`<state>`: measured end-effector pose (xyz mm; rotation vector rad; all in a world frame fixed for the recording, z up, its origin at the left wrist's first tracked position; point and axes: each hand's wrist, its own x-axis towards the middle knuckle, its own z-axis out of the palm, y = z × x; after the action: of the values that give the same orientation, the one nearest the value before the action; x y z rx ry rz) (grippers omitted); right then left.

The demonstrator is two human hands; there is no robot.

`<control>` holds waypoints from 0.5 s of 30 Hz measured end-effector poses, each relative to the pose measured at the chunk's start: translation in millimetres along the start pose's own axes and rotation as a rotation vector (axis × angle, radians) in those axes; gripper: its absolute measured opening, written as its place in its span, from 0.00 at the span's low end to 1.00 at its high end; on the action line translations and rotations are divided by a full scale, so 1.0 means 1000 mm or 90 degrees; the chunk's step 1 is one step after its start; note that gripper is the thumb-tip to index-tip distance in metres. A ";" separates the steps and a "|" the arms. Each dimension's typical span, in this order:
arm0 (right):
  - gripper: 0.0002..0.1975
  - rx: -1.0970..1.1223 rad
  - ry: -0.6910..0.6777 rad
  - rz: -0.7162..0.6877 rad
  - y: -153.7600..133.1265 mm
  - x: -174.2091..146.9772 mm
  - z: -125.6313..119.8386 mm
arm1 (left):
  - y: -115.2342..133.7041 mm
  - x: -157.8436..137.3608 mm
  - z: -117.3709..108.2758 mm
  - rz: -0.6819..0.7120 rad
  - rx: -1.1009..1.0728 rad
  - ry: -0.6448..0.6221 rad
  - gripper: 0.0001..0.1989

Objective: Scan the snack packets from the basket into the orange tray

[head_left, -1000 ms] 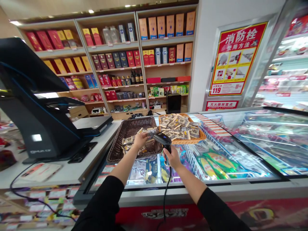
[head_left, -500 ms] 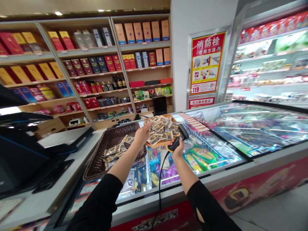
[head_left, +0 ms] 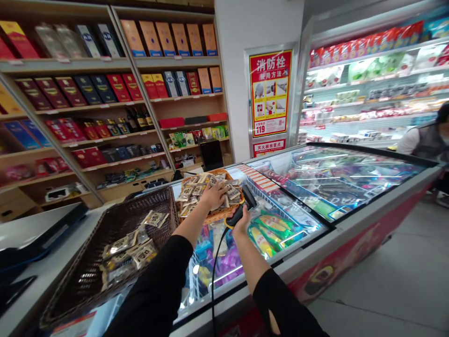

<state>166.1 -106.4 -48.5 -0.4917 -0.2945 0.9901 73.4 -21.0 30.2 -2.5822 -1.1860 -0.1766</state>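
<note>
My left hand (head_left: pixel 214 195) lies with its fingers spread over small snack packets (head_left: pixel 196 188) heaped in an orange wicker basket (head_left: pixel 214 218). Wrapped round the handle of a black-and-yellow barcode scanner (head_left: pixel 242 207) is my right hand (head_left: pixel 242 222), at the basket's right front edge. The scanner's head points up, and its black cable (head_left: pixel 214 267) hangs down toward me. To the left, a larger dark brown wicker basket (head_left: pixel 87 224) holds several similar packets (head_left: pixel 131 248). Both baskets rest on the glass top of a chest freezer.
The chest freezer (head_left: pixel 310 243) stretches to the right, with bagged goods under its glass. At the left is a counter (head_left: pixel 80 224) with dark equipment. Shelves of boxed bottles (head_left: pixel 168 65) and a lit display fridge (head_left: pixel 365 93) stand behind. A person (head_left: pixel 428 135) is at the far right.
My left hand has moved right, from the basket's left edge onto the middle of the packet heap, and its fingers have spread. The view has turned right, bringing a person into sight.
</note>
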 end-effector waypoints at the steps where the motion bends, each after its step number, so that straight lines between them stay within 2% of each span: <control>1: 0.18 0.001 0.002 0.000 0.001 0.000 0.000 | 0.001 0.002 -0.001 -0.001 -0.002 -0.001 0.24; 5: 0.18 -0.026 -0.003 -0.029 0.001 0.001 0.001 | 0.005 -0.006 -0.014 0.006 -0.040 0.045 0.25; 9: 0.19 -0.084 -0.039 -0.081 0.002 -0.007 0.003 | -0.012 -0.050 -0.033 -0.037 -0.089 0.127 0.25; 12: 0.18 -0.144 -0.151 -0.106 0.008 -0.025 0.003 | -0.044 -0.109 -0.045 -0.168 -0.102 0.155 0.21; 15: 0.15 -0.184 -0.297 -0.049 0.020 -0.051 0.005 | -0.076 -0.175 -0.050 -0.391 -0.084 0.108 0.19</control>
<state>123.2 -139.8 -55.7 -0.5026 -0.8776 0.9836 -98.3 -116.3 53.4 -2.1619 -1.9107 -0.6030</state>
